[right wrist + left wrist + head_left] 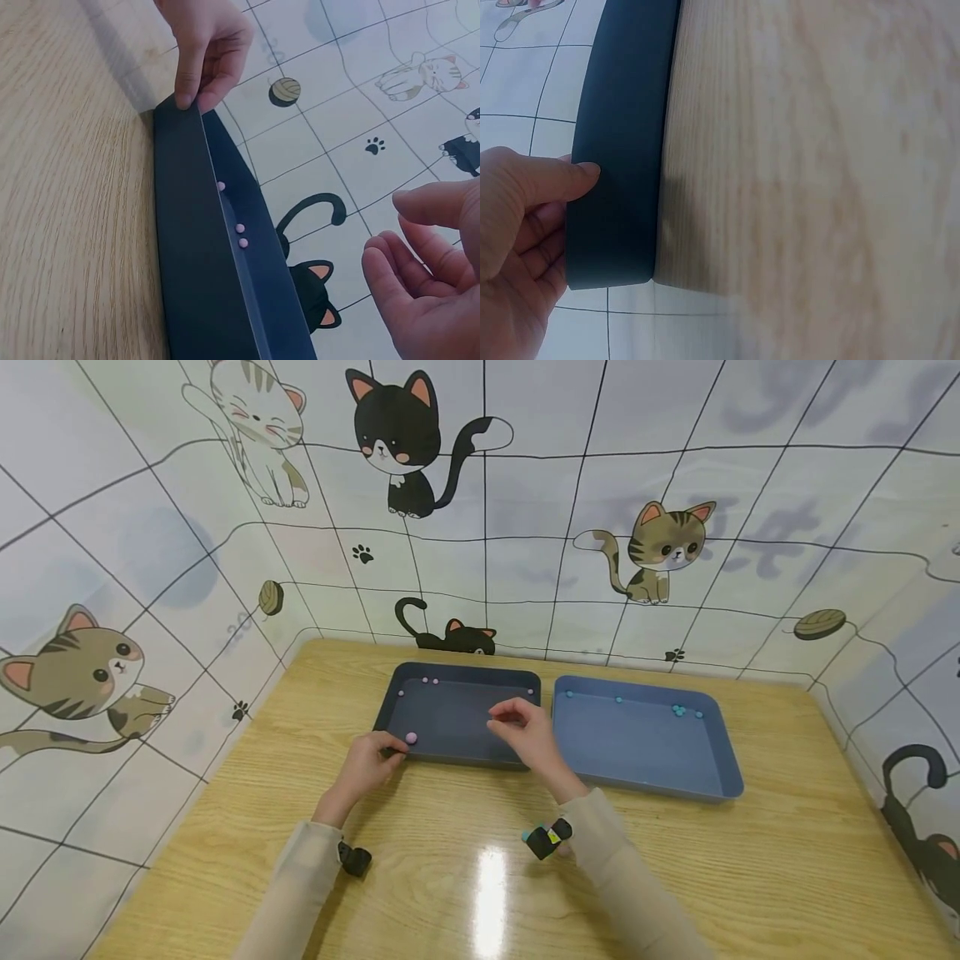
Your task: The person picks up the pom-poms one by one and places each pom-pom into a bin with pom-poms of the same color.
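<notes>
My left hand (pixel 369 764) pinches the front left corner of a dark navy tray (pixel 450 760). Its thumb (pixel 585 176) lies on the outer wall, the other fingers behind it. Over the right part of that tray hovers my right hand (pixel 528 735), fingers loosely bent, thumb apart from them; nothing shows between them in the right wrist view. Inside the dark tray, a larger pink ball (pixel 411 738) lies close to my left fingertips. Small pink balls (pixel 431 681) sit along the back, with another pink ball (pixel 530 692) at the back right corner.
Right of the dark tray stands a blue tray (pixel 645 785) with several small teal balls (pixel 678 711) along its back. Both are on a wooden table (pixel 420 877) against cat-patterned walls (pixel 525 568). A small teal thing (pixel 526 836) shows beside my right wrist camera, partly hidden.
</notes>
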